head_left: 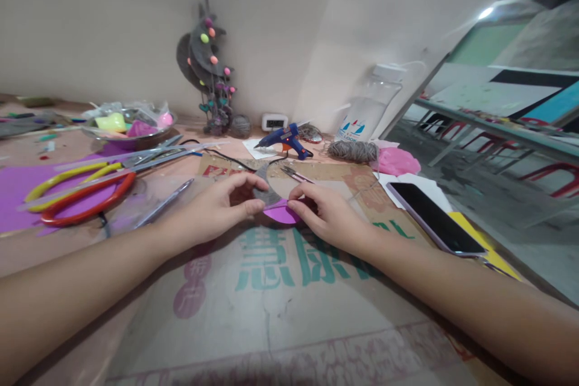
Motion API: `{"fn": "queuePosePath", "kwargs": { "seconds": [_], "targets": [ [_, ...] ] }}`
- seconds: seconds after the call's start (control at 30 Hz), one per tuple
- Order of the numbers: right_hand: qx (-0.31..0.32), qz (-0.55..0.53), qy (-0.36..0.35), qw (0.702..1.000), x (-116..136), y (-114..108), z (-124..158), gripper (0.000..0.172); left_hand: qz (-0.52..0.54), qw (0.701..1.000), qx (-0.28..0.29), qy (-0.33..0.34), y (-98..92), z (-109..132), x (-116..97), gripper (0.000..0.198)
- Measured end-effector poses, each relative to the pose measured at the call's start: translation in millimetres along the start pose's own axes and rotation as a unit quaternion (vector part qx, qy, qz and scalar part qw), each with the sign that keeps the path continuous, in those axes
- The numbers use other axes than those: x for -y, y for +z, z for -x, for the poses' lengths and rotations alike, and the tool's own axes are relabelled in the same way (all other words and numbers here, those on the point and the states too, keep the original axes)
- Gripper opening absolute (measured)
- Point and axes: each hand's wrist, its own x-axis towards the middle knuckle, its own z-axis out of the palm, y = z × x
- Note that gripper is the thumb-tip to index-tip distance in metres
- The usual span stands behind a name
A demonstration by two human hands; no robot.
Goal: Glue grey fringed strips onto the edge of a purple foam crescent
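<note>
My left hand (239, 198) pinches a small grey piece (268, 193), felt-like and pointed at its top, between thumb and fingers. Against its lower edge lies a curved purple piece (283, 214). My right hand (316, 208) grips that purple piece at its right end, fingertips pressed together. Both hands are close together above a printed cardboard sheet (289, 313). Just beyond them lie thin metal tweezers or scissors (295, 174), partly hidden. A blue glue gun (289, 140) rests further back on a white paper.
Large scissors (85, 193) with yellow and red handles and a pen (163, 202) are at left, before a bowl (131, 139) of craft bits. A grey felt ornament (205, 60) stands behind. At right are a bottle (368, 108), grey yarn (353, 151) and a phone (436, 217).
</note>
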Motion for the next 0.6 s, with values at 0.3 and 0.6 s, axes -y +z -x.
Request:
{"fn": "queuePosePath", "kwargs": {
  "seconds": [0.3,0.6],
  "targets": [
    [-0.008,-0.006,0.013,1.000,0.1,-0.7,-0.5,0.014,0.052,0.998,0.040,-0.003,2.8,-1.0,4.0,0.031],
    [-0.008,-0.005,0.000,1.000,-2.5,0.9,-0.8,0.014,0.015,0.999,0.044,-0.001,3.0,1.9,-2.6,0.029]
  ]
}}
